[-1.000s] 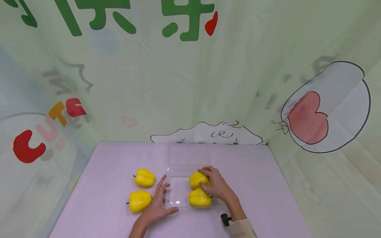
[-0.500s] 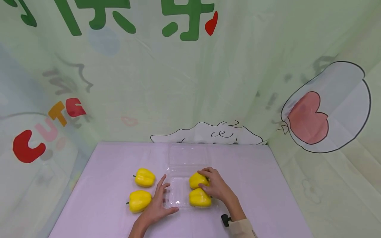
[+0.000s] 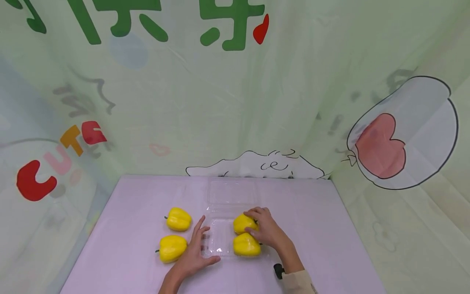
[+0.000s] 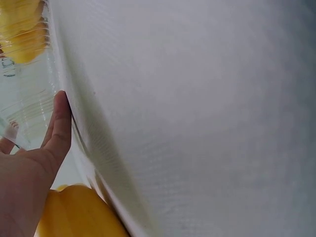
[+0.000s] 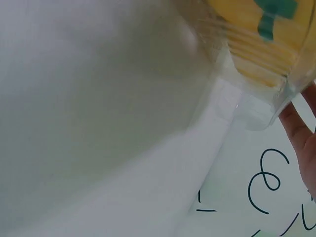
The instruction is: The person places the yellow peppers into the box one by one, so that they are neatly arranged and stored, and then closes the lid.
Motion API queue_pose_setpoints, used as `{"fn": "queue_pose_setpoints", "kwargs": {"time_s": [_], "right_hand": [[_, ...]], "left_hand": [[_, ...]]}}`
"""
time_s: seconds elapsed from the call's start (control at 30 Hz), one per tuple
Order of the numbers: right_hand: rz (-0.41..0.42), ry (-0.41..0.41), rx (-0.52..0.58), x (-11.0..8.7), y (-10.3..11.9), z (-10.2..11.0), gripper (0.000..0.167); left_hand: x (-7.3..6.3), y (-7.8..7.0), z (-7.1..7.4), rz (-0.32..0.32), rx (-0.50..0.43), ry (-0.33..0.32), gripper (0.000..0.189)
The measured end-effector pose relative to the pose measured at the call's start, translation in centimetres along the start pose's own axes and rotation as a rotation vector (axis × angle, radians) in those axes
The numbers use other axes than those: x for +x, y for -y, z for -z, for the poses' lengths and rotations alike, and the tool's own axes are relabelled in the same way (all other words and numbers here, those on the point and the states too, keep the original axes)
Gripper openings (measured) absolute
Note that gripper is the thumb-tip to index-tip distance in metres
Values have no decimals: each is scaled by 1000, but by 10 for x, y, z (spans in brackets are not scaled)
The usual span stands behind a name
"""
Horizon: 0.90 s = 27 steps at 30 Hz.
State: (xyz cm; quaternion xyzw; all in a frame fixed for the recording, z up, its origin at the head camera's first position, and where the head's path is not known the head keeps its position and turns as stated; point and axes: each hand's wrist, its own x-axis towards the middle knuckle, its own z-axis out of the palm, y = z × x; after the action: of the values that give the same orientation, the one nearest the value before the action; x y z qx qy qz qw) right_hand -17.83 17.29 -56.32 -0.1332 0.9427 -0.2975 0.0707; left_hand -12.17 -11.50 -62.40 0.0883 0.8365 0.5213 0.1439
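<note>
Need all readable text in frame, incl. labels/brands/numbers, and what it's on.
"CUTE": coloured letters, left side of the cloth backdrop.
Probably "快乐": large green characters, back of the backdrop, tops cut off by the frame.
Grey marks, left and right sides: too faint to read.
Yellow peppers and clear container: no readable text, label, brand or number.
</note>
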Motion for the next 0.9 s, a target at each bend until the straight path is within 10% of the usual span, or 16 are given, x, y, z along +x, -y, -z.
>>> {"fn": "queue_pose_setpoints", "kwargs": {"time_s": [0.9], "right_hand": [[-65,-17,75,-3,-6,0,52]], "left_hand": [[-1,1,-1,-14,-5,-6,129]]}}
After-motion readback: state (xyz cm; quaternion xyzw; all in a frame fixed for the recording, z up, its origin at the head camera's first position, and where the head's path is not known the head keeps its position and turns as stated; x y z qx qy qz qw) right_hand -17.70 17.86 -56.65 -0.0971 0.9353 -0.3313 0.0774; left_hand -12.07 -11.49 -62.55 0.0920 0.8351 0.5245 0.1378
